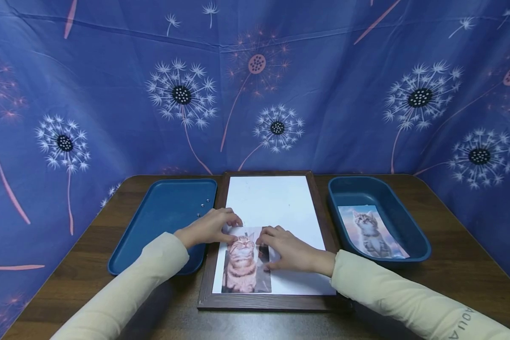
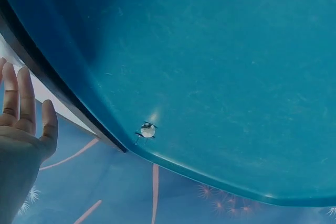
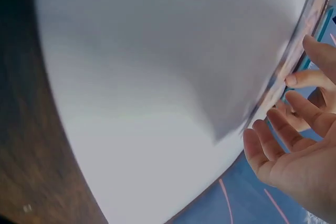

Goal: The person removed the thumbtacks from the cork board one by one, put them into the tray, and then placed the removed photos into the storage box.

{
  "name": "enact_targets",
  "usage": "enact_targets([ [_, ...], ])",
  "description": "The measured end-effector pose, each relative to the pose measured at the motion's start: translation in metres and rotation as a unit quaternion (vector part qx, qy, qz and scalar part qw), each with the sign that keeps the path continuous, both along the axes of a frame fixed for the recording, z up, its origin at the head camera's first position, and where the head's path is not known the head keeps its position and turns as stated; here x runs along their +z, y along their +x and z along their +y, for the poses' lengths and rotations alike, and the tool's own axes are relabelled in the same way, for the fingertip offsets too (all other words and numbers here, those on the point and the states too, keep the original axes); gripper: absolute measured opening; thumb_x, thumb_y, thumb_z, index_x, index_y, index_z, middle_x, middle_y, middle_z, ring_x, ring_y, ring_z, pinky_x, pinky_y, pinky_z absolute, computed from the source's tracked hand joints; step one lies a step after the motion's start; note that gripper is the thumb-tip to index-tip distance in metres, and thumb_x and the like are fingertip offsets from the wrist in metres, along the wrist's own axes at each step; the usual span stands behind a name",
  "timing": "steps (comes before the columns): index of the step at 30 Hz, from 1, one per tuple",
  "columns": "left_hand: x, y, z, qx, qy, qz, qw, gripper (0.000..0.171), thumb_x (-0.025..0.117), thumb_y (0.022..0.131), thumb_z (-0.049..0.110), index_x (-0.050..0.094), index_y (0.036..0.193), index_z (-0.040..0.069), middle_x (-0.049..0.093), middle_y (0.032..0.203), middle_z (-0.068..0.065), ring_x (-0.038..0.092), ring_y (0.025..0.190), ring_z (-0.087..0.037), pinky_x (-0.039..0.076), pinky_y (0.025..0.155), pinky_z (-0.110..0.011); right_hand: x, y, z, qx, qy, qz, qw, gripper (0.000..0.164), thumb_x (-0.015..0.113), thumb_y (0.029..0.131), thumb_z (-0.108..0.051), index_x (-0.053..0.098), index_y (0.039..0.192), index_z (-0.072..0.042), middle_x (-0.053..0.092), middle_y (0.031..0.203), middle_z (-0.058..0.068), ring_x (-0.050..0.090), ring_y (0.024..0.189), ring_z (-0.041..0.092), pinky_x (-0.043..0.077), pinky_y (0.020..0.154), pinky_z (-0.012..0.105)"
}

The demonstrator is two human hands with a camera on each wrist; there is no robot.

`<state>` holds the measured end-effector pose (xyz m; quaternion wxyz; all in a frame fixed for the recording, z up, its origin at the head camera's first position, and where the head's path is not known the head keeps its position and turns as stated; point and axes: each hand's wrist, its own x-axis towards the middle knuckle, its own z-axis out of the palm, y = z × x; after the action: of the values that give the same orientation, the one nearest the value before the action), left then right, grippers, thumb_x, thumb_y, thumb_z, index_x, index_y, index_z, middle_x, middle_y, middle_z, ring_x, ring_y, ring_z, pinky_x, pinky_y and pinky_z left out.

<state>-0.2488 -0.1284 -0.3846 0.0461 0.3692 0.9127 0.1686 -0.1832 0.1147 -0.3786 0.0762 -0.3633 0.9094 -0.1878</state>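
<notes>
A photo print of an orange cat (image 1: 241, 271) lies on the lower left of a white board with a brown frame (image 1: 276, 203). My left hand (image 1: 210, 225) is at the photo's upper left corner, its fingertips touching or just over the edge. Over the photo's right side is my right hand (image 1: 295, 252), fingers bent loosely and thumb low near the edge. In the right wrist view the right hand (image 3: 299, 150) has its fingers spread apart beside the photo strip (image 3: 294, 51). The left wrist view shows my left hand (image 2: 23, 124) with fingers fairly straight.
Left of the board is a flat blue tray (image 1: 161, 212) with a few small shiny silver pieces (image 1: 202, 205) near its right edge. A deeper blue bin (image 1: 401, 222) at right holds a kitten photo (image 1: 367, 233). A dandelion-patterned cloth (image 1: 323, 85) hangs behind the wooden table (image 1: 463, 264).
</notes>
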Motion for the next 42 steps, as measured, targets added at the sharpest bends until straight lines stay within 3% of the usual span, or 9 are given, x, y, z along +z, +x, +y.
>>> enact_targets([
  [9,0.001,0.0,0.0,-0.008,-0.013,0.011,0.9998,0.035,0.071,0.078,0.03,0.066,0.11,0.015,0.061,0.1,0.0,0.054,0.092,-0.016,0.037,0.09,-0.043,0.013,-0.004,0.01,-0.021,-0.006,0.015,1.0,0.049,0.074,0.075,-0.025,0.055,0.118,-0.01,0.051,0.121,0.006,0.047,0.11,0.024,0.04,0.092,0.045],
  [17,0.0,0.002,0.0,-0.01,-0.01,0.016,0.9998,0.034,0.071,0.078,0.029,0.064,0.109,0.015,0.059,0.098,0.0,0.051,0.089,-0.017,0.036,0.087,-0.044,0.024,-0.01,0.029,-0.036,-0.014,0.038,0.999,0.048,0.074,0.076,-0.024,0.055,0.118,-0.008,0.051,0.12,0.007,0.048,0.11,0.025,0.04,0.091,0.047],
  [26,-0.001,0.002,-0.001,-0.006,0.003,0.008,0.9999,0.034,0.07,0.079,0.028,0.062,0.11,0.016,0.061,0.102,0.0,0.052,0.093,-0.018,0.036,0.088,-0.047,0.034,-0.018,0.056,-0.079,-0.012,0.042,0.996,0.051,0.073,0.076,-0.024,0.054,0.121,-0.008,0.051,0.124,0.011,0.047,0.116,0.03,0.04,0.093,0.05],
  [34,-0.002,0.001,0.0,0.004,0.004,-0.004,1.0,0.034,0.071,0.079,0.029,0.062,0.109,0.016,0.061,0.102,0.001,0.051,0.093,-0.018,0.035,0.087,-0.046,0.04,-0.024,0.079,-0.121,-0.013,0.034,0.992,0.051,0.072,0.077,-0.022,0.053,0.121,-0.006,0.05,0.126,0.016,0.044,0.117,0.035,0.04,0.093,0.054],
  [42,-0.001,0.0,0.001,0.004,0.002,-0.012,0.9999,0.035,0.072,0.078,0.028,0.062,0.11,0.016,0.06,0.099,0.0,0.051,0.091,-0.016,0.036,0.085,-0.043,0.042,-0.03,0.105,-0.136,-0.023,0.036,0.99,0.052,0.07,0.08,-0.02,0.051,0.124,-0.002,0.048,0.127,0.019,0.042,0.12,0.04,0.038,0.094,0.058],
])
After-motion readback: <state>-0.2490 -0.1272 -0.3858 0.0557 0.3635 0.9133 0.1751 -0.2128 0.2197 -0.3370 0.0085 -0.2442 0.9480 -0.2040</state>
